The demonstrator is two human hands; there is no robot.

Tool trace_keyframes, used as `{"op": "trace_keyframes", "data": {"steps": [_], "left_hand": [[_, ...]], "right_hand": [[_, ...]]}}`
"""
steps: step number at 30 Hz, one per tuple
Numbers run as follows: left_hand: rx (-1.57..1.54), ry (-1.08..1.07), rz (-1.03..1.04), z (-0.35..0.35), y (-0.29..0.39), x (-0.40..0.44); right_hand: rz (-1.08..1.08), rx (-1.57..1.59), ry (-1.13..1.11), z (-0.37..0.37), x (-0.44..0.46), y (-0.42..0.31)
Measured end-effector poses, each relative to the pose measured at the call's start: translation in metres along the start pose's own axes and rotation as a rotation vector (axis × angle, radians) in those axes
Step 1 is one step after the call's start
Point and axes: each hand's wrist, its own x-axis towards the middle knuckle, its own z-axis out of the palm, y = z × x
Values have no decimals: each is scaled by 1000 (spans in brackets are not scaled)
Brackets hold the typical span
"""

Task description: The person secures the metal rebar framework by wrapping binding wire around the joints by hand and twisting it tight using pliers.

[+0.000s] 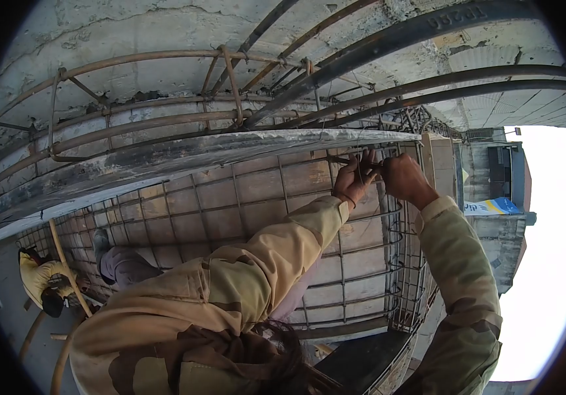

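Note:
My left hand is raised to the top of a steel rebar mesh, its fingers curled close together by a thin binding wire. The wire appears to pass between the fingers. Just to the right, my right hand is closed in a fist, its knuckles turned up. Something small and dark shows between the two hands, too small to name. Both hands are beside the mesh's upper right corner, under the edge of a long grey beam.
Thick rebars and a cage of bent stirrups run above the beam, against a rough concrete wall. A co-worker in yellow bends at lower left, near a wooden pole. Buildings stand beyond, at right.

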Motion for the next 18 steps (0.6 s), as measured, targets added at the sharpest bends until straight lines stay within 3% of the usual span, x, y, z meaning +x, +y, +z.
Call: {"op": "trace_keyframes", "data": {"steps": [3, 5, 6, 8, 9, 11, 12, 14, 18], "left_hand": [[-43, 17, -50, -27, 18, 10], [45, -139, -142, -27, 18, 8], [47, -138, -143, -24, 18, 10], [225, 146, 97, -20, 20, 18], [228, 150, 96, -19, 20, 20], [415, 111, 143, -13, 17, 17], [412, 116, 145, -10, 16, 16], [326, 308, 182, -7, 14, 18], [309, 222, 137, -8, 15, 18]], "right_hand": [[178, 47, -128, 29, 5, 26], [303, 783, -263, 15, -3, 32], [304, 785, -261, 13, -1, 32], [223, 199, -292, 3, 12, 17], [225, 203, -291, -3, 11, 3], [202, 102, 61, -31, 1, -37], [201, 106, 56, -28, -2, -36], [-34, -142, 158, -21, -5, -32], [-158, -323, 231, -7, -1, -23]]}}
